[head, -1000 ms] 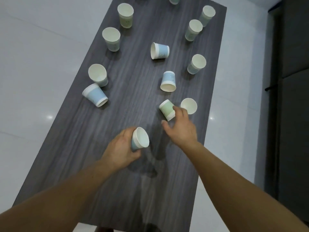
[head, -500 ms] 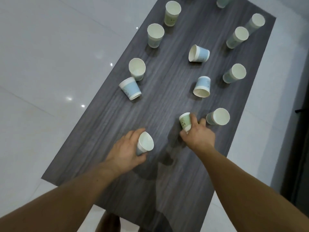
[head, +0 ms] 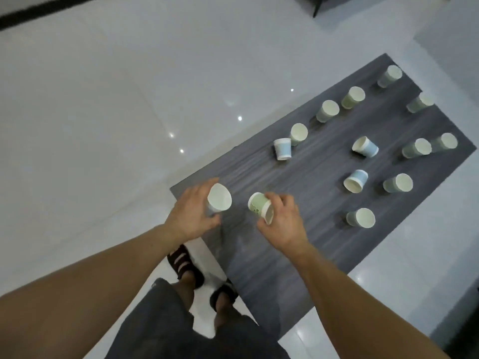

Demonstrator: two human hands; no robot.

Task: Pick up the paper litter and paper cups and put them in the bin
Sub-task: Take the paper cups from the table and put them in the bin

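Note:
My left hand (head: 190, 216) grips a pale blue paper cup (head: 219, 200) with its white mouth facing me, above the near left corner of the dark wooden table (head: 298, 250). My right hand (head: 283, 225) grips a green paper cup (head: 259, 207), tipped on its side and lifted off the tabletop. Several more paper cups stay on the table: a blue one upside down (head: 282, 149), two blue ones lying on their sides (head: 365, 147) (head: 355, 180), and others standing upright, the nearest (head: 361, 217). No bin is in view.
The table runs diagonally from bottom centre to upper right over a glossy white tiled floor (head: 103, 112). My legs and dark sandals (head: 185, 265) stand at the table's near left edge. A dark furniture leg (head: 317, 6) shows at the top.
Both hands have lifted their cups and drawn back toward the table's near corner. The view has swung left, so the table now sits to the right and my feet show.

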